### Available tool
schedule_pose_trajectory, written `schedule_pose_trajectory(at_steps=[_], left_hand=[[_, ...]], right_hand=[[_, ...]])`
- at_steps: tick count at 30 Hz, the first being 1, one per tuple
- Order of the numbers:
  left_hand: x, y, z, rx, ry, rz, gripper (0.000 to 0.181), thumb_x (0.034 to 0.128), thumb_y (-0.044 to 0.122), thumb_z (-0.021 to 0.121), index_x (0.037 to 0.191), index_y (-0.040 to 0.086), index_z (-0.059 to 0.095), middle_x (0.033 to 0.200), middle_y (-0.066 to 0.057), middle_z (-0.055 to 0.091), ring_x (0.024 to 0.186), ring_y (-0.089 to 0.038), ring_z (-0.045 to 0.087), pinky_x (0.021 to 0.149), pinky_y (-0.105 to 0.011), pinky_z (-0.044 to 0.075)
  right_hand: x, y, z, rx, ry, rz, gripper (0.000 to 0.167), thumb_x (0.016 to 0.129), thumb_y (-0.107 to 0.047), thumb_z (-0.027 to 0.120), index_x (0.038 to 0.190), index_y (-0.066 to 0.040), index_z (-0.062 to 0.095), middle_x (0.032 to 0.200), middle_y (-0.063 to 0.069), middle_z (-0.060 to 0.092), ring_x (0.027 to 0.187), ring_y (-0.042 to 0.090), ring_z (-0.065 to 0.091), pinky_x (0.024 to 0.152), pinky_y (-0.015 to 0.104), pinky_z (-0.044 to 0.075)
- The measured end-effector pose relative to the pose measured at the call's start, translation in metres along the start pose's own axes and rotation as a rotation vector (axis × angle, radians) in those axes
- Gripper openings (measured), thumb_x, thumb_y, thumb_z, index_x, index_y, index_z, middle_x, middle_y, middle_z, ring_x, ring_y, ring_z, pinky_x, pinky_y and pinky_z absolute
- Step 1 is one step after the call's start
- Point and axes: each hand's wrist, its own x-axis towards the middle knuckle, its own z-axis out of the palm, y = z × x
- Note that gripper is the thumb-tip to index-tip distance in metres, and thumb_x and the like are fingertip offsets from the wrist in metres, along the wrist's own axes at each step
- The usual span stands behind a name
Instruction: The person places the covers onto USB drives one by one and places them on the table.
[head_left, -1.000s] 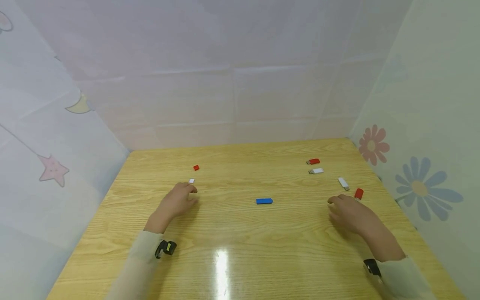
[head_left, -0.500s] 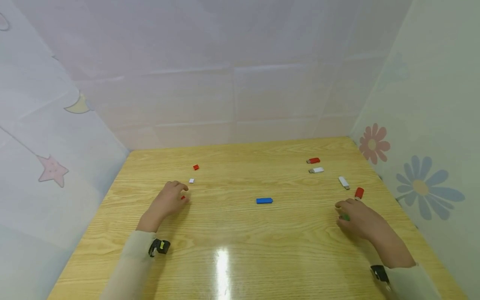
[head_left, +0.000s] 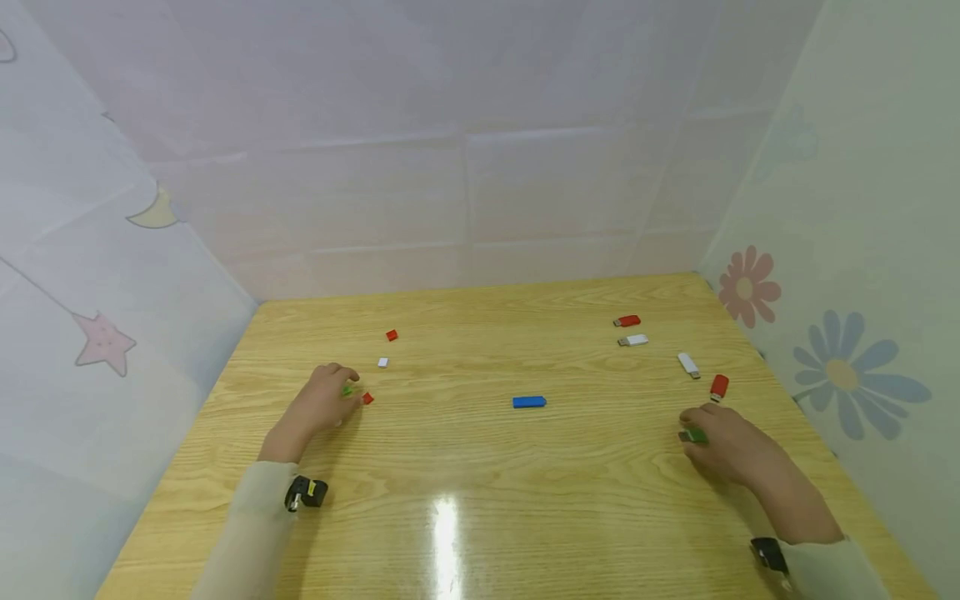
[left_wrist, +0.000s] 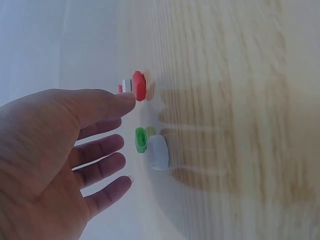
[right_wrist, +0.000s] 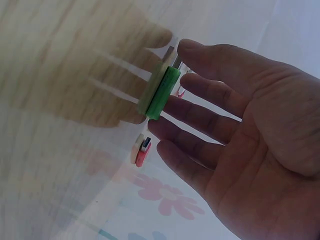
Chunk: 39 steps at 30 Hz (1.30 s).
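Observation:
My left hand point(head_left: 313, 404) hovers low over the table's left side with its fingers apart and nothing in them. Close to its fingertips lie a small green cap point(left_wrist: 140, 140), a white cap point(left_wrist: 159, 153) and a red cap point(left_wrist: 139, 86). On the right, the fingers of my right hand point(head_left: 731, 443) reach loosely over a green USB stick point(right_wrist: 164, 94), its metal plug bare. That stick lies on the tabletop, and I see no pinch on it. Just beyond this hand is a red USB stick point(head_left: 719, 387).
A blue USB stick point(head_left: 529, 402) lies mid-table. Farther right are two white USB sticks point(head_left: 688, 365) and another red USB stick point(head_left: 627, 321). Another white cap point(head_left: 383, 362) and another red cap point(head_left: 392, 335) sit back left. Printed cloth walls point(head_left: 465, 208) enclose the wooden table point(head_left: 480, 492).
My left hand has drawn back to the left, uncovering the red and green caps near it. My right hand has shifted slightly right and nearer, baring the green USB stick.

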Motion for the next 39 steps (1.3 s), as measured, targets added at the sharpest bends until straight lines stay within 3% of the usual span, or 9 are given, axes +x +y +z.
schedule_pose_trajectory(at_steps=[9, 27, 39], left_hand=[[0.000, -0.005, -0.001, -0.020, -0.009, -0.021, 0.039, 0.0987, 0.015, 0.066, 0.131, -0.004, 0.058, 0.136, -0.028, 0.051, 0.125, -0.045, 0.044, 0.102, -0.059, 0.044], [0.005, -0.008, 0.002, -0.027, -0.031, -0.021, 0.029, 0.0978, 0.004, 0.063, 0.125, -0.005, 0.062, 0.126, -0.025, 0.058, 0.123, -0.045, 0.051, 0.103, -0.057, 0.045], [0.007, -0.009, 0.001, 0.005, 0.007, -0.015, 0.019, 0.0972, -0.001, 0.062, 0.115, -0.005, 0.067, 0.115, -0.022, 0.063, 0.110, -0.041, 0.061, 0.094, -0.052, 0.052]], right_hand=[[-0.003, 0.006, 0.001, -0.002, -0.014, -0.003, 0.040, 0.082, -0.011, 0.080, 0.114, 0.007, 0.066, 0.111, 0.024, 0.065, 0.101, 0.044, 0.063, 0.086, 0.058, 0.053], [-0.003, 0.009, 0.001, -0.016, 0.005, -0.012, 0.025, 0.082, -0.001, 0.076, 0.105, 0.003, 0.068, 0.100, 0.015, 0.063, 0.093, 0.037, 0.063, 0.080, 0.053, 0.054], [-0.001, 0.016, 0.006, -0.009, 0.036, -0.021, 0.013, 0.085, -0.004, 0.076, 0.089, -0.008, 0.064, 0.089, 0.003, 0.058, 0.080, 0.020, 0.056, 0.069, 0.040, 0.050]])
